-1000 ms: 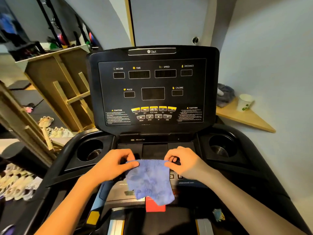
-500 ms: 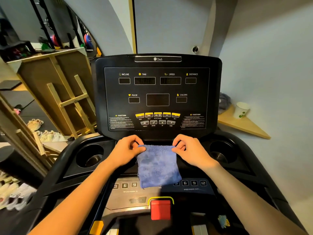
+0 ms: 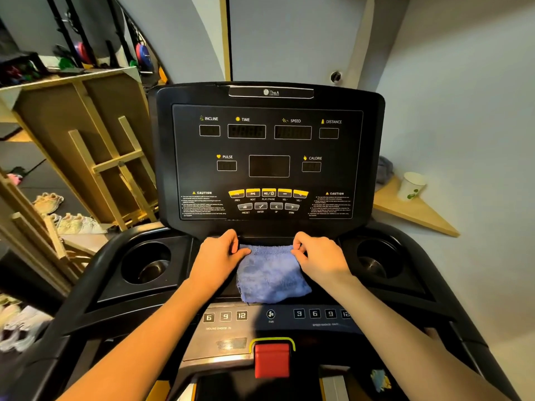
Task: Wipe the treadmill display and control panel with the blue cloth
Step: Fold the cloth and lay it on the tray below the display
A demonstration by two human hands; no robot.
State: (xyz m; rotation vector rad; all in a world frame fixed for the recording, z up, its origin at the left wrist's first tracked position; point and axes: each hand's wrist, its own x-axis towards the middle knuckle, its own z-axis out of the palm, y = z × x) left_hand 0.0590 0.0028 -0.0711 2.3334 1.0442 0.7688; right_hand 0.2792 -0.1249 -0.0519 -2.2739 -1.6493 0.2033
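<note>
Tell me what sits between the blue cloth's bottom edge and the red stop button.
In the head view, between the blue cloth and red stop button lies the strip with the fan button.

Paper cup (image 3: 412, 185) on wooden corner shelf (image 3: 417, 211), shoes (image 3: 47, 201) left.

Warm, dim indoor light was recorded. Strong wide-angle bending was noted at the edges. Soft sheen was seen on the display (image 3: 267, 162); the cup holders (image 3: 146, 264) were shadowed. Fine caution text was blurred.
</note>
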